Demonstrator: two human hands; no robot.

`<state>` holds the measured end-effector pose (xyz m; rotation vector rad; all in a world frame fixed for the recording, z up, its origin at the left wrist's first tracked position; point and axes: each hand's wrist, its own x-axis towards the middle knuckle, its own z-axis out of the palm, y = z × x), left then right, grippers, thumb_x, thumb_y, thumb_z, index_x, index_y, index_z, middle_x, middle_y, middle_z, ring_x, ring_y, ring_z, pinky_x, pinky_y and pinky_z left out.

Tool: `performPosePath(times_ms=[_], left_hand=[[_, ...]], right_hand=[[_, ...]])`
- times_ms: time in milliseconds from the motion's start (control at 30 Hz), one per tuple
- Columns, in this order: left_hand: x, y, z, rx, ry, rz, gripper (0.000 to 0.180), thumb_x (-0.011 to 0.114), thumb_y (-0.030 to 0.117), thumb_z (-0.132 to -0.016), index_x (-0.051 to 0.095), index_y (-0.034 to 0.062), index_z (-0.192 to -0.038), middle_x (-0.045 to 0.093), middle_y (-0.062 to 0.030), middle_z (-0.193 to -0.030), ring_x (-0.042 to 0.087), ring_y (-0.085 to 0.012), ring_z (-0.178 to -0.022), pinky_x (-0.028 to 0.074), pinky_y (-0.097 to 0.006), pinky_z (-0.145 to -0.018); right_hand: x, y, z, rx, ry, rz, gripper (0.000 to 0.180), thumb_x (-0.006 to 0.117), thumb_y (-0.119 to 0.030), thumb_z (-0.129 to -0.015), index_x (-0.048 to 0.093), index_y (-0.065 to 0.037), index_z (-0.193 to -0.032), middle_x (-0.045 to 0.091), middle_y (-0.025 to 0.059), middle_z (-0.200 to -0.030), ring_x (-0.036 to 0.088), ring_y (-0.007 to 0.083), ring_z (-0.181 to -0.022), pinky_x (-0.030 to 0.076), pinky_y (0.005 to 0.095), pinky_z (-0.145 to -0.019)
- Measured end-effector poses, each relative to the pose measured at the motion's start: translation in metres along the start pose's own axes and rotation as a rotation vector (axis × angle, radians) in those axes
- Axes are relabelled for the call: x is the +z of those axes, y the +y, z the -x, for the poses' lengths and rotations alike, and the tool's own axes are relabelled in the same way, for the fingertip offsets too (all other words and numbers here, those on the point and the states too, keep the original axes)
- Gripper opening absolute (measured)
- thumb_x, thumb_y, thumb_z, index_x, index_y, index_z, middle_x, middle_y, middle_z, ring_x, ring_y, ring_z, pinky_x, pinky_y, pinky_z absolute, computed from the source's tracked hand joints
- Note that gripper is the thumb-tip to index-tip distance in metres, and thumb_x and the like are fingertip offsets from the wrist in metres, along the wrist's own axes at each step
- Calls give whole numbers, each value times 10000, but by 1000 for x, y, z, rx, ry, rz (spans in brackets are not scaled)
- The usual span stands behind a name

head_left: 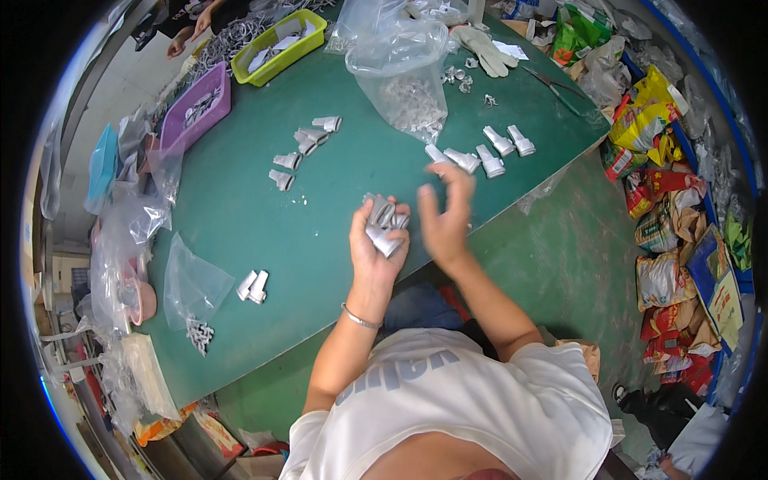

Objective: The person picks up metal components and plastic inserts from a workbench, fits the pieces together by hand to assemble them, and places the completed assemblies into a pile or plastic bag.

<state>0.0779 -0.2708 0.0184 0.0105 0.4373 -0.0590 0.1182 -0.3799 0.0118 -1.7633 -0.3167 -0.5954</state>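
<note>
My left hand (374, 244) is closed around a small bunch of silvery metal fittings (384, 224), fingers wrapped tight so the pieces stick up out of my fist, over the near edge of the green surface (264, 240). There is a thin bracelet (360, 320) on that wrist. My right hand (444, 216) sits just beside it, a bit blurred, fingers spread loosely and holding nothing that I can make out; its fingertips reach toward a row of the same fittings (480, 156) lying on the surface just beyond.

Further out, I see a second loose group of fittings (304, 144) to the left of the middle, and one more pair (253, 286) lying on a flat clear bag (192, 284) near the left edge. A big clear plastic bag (404, 72) full of small metal parts stands at the far side, with a white work glove (484, 50) beside it. A yellow-green tray (280, 46) and a purple tray (196, 108) sit toward the far left corner. Another person's hand (178, 44) shows at the top left. Colourful snack wrappers (664, 200) are piled on the floor to my right
</note>
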Motion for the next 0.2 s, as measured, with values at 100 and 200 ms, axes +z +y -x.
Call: performPosePath(times_ms=[100, 200], left_hand=[[-20, 8, -3, -71, 11, -48, 232, 606, 207, -800, 521, 61, -958, 519, -80, -923, 498, -182, -855, 381, -171, -398], [-35, 5, -13, -33, 2, -218, 237, 623, 215, -798, 532, 85, -974, 537, -93, -957, 509, -206, -885, 386, -175, -401]], right_hand=[[-54, 54, -38, -68, 12, 767, 300, 609, -140, -762, 557, -9, -1026, 512, 132, -1012, 438, 301, -964, 338, 408, -801], [-73, 88, -42, 92, -154, 890, 372, 657, -223, -745, 585, -57, -1070, 518, 119, -1000, 444, 290, -950, 342, 406, -770]])
